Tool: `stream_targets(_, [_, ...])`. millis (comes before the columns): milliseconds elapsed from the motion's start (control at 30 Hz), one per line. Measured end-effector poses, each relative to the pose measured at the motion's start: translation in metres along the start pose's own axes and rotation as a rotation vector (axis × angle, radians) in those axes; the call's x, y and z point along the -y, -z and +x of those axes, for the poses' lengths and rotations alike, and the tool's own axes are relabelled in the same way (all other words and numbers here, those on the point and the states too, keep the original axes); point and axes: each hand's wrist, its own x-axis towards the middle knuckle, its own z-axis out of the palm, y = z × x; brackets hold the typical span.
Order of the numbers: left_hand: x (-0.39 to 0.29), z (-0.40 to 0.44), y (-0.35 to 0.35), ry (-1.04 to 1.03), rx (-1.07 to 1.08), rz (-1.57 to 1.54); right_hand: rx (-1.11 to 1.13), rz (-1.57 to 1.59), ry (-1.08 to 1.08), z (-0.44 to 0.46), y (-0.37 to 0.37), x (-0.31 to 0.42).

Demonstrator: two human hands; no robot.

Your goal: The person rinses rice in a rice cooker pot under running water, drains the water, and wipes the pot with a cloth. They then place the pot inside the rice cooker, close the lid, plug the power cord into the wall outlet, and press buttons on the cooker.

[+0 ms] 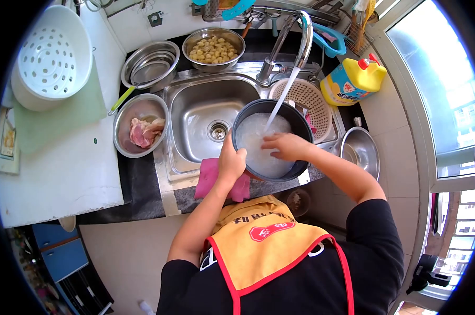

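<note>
A dark round pot (pixel 301 126) is held over the right part of the sink, with cloudy whitish water (pixel 253 139) inside. My left hand (pixel 230 160) grips its left rim, thumb on the near side. Inside the pot, my right hand (pixel 286 146) reaches in from the right, its loosely bent fingers apart at the water's surface. I cannot make out anything held in them. From the curved faucet (pixel 292 39) a stream of water (pixel 282 97) runs into the pot, just beyond my right hand. What lies under the cloudy water is hidden.
Left of the steel sink (pixel 187 105) stands a bowl of raw meat (pixel 145 132). Behind are stacked steel bowls (pixel 169 79) and a bowl of small yellowish pieces (pixel 213 51). A beige colander (pixel 316 100), yellow jug (pixel 353 81) and steel basin (pixel 369 149) stand right. A pink cloth (pixel 211 178) hangs at the front edge.
</note>
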Motion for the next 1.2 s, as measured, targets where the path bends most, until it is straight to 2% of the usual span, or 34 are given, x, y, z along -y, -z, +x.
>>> stream_targets(33, [-0.001,-0.001,0.001,0.006,0.001,-0.001,-0.092,0.120,0.062,-0.002,0.001,-0.014])
stream_targets(100, [-0.001,0.000,0.000,0.006,0.013,0.001,-0.082,0.376,-0.182,-0.004,0.024,-0.010])
stream_targets(133, [0.002,0.001,0.000,0.009,0.027,-0.021,-0.175,0.428,-0.234,-0.003,0.024,-0.010])
stream_targets(167, [0.003,0.002,0.001,0.010,0.038,-0.043,-0.182,0.431,-0.240,0.000,0.024,-0.010])
stream_targets(233, [0.005,0.001,0.001,0.038,0.069,-0.062,-0.119,0.708,-0.448,0.007,0.024,-0.013])
stream_targets(267, [0.004,0.001,0.001,0.027,0.073,-0.062,-0.105,0.625,-0.405,0.008,0.026,-0.015])
stream_targets(367, [0.008,0.004,0.001,-0.027,0.061,-0.051,-0.199,0.636,-0.413,-0.003,0.059,-0.027])
stream_targets(400, [0.009,0.003,0.000,-0.057,0.052,-0.046,-0.249,0.713,-0.509,-0.005,0.075,-0.037])
stream_targets(433, [0.010,0.003,0.000,-0.064,0.050,-0.044,-0.390,0.723,-0.531,-0.003,0.080,-0.058])
stream_targets(533, [0.008,0.002,0.001,0.026,0.080,-0.076,-0.907,0.198,-0.516,0.032,0.072,-0.145])
stream_targets(633, [0.000,0.002,0.001,0.091,0.096,-0.142,-1.015,-0.103,-0.680,0.086,0.040,-0.228])
stream_targets(667, [-0.003,0.001,0.001,0.072,0.085,-0.136,-1.017,-0.098,-0.678,0.088,0.047,-0.223])
stream_targets(733, [-0.002,-0.001,0.002,0.063,0.072,-0.119,-0.612,0.345,-0.803,0.088,0.082,-0.191])
stream_targets(767, [0.003,0.000,0.002,0.070,0.073,-0.113,-0.523,0.311,-0.716,0.078,0.099,-0.165])
stream_targets(833, [0.009,-0.001,0.001,0.084,0.082,-0.110,-0.518,0.146,-0.694,0.055,0.092,-0.137])
stream_targets(900, [0.011,0.000,0.001,0.031,0.063,-0.100,-0.800,-0.053,-0.505,0.032,0.081,-0.095])
stream_targets(967, [0.007,0.002,0.000,0.050,0.064,-0.112,-0.869,-0.092,-0.285,0.018,0.067,-0.043])
stream_targets(1067, [-0.008,-0.003,0.004,0.069,0.078,-0.101,-0.480,-0.097,0.049,0.031,0.022,-0.001])
stream_targets(1133, [-0.006,-0.003,0.002,0.032,0.077,-0.112,-0.409,-0.191,0.294,0.049,-0.019,0.012])
stream_targets(1167, [-0.001,-0.002,0.002,0.001,0.089,-0.137,-0.456,-0.258,0.393,0.062,-0.038,0.011])
stream_targets(1200, [-0.005,-0.002,0.002,0.053,0.107,-0.159,-0.305,-0.370,0.351,0.069,-0.041,0.015])
